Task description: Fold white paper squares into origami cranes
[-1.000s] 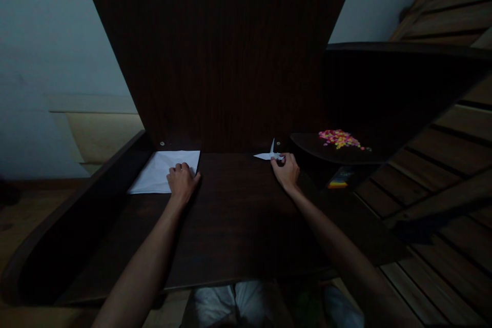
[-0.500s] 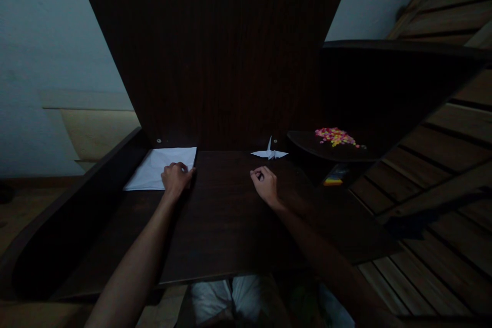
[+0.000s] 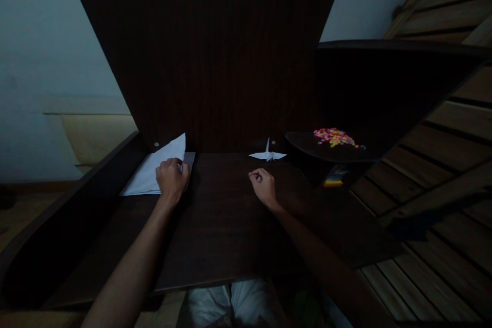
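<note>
My left hand is pinched on the right side of a sheet of white paper, whose far right corner is raised. Under it, part of a stack of white paper shows flat on the dark desk. My right hand rests at the desk with its fingers curled against the thumb, and nothing shows in them. Just beyond it stands a white origami crane, wings spread and one point upright. Hand and crane are apart.
A small corner shelf at the right bears a pile of colourful small pieces. Beneath it lies a yellow-edged packet. Raised side panels and a tall back board bound the dark desk.
My left hand has drawn the top sheet's right side up and to the left, baring the paper beneath. My right hand and the crane have stayed about where they were.
</note>
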`<state>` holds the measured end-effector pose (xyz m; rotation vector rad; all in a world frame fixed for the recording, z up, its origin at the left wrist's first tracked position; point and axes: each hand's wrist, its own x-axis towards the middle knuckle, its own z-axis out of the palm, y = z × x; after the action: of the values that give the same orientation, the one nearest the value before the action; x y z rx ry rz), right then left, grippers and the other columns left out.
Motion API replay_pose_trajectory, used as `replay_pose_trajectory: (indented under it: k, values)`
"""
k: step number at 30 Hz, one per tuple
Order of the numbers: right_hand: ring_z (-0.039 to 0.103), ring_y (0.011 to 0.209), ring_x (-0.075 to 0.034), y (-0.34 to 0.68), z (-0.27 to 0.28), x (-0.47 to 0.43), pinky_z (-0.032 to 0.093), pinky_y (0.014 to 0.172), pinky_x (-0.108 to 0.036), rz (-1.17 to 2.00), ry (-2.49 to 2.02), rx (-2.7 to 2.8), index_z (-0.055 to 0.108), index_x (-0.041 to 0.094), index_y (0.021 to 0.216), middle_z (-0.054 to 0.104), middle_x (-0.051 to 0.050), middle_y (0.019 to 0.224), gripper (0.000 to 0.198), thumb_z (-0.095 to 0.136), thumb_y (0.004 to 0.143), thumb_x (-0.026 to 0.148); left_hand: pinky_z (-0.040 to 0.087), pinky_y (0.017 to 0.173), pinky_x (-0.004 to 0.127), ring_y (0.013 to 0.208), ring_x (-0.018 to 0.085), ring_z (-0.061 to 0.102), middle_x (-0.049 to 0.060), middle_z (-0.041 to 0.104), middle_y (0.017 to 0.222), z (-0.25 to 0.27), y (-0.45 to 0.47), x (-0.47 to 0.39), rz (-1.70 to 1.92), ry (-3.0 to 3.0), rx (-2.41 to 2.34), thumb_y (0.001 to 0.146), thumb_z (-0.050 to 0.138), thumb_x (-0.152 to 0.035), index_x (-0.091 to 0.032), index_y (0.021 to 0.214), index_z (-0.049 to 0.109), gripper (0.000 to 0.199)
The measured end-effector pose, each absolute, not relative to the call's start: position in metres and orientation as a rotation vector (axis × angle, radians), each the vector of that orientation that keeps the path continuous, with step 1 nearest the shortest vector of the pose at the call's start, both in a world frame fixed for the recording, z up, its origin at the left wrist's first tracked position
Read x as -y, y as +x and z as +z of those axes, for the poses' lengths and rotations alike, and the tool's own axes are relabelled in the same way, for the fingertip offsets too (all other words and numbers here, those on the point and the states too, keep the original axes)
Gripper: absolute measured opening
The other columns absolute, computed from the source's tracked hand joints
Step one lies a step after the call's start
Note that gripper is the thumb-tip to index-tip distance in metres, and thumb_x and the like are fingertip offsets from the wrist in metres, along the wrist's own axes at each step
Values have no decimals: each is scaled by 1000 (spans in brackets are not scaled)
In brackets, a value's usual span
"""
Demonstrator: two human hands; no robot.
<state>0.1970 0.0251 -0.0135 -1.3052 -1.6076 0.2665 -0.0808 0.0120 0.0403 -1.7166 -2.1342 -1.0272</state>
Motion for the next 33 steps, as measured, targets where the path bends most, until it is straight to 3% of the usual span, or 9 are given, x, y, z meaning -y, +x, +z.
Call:
replay_pose_trajectory:
  k: [4,8,14,18,22,30,33]
  values:
    - [52,60,-13,197,-10,-26,44,58,-25,452,-1223,1532,62,18,72,60,-1,73,17,57,79,33,47,86,36,89,23,62,8,67,93,52,-70,-8,-1850,-1925,1812,81,52,-35,-17,84,61,21]
    - [61,74,-16,193,-11,-29,50,58,-26,896,-1081,1352,61,19,88,64,-3,84,27,64,74,42,49,63,28,67,16,60,-1,59,72,64,-68,-2,-2676,-1961,1709,75,59,-39,-19,79,54,21]
    - [63,100,-20,190,-9,-30,55,75,-32,1353,-875,1086,58,25,107,65,-6,113,45,72,68,41,53,67,33,74,22,64,4,65,78,67,-69,2,-3142,-2002,1838,76,61,-41,-18,82,58,24]
    - [63,102,-25,196,-3,-28,52,86,-37,1484,-741,933,64,20,98,70,-6,105,40,77,65,40,49,56,22,63,15,62,2,65,73,64,-68,1,-3043,-2234,2140,62,78,-35,-14,79,62,31]
    - [67,88,-24,205,1,-28,52,84,-37,1402,-833,894,68,17,89,74,-5,92,37,82,56,25,41,46,17,52,11,57,-2,62,63,59,-68,-1,-2722,-2476,2467,59,80,-33,-14,76,62,31]
    - [67,85,-24,214,6,-29,53,81,-36,1343,-849,858,68,16,89,74,-5,91,35,79,57,19,51,63,25,67,17,67,2,72,77,49,-73,-4,-2150,-3050,2383,58,82,-20,-17,101,60,48]
    - [67,82,-23,219,6,-33,53,79,-36,1370,-849,825,67,16,83,73,-4,85,28,76,56,16,52,67,28,71,18,68,4,73,82,45,-75,-6,-2105,-3079,2360,59,82,-21,-17,99,61,45]
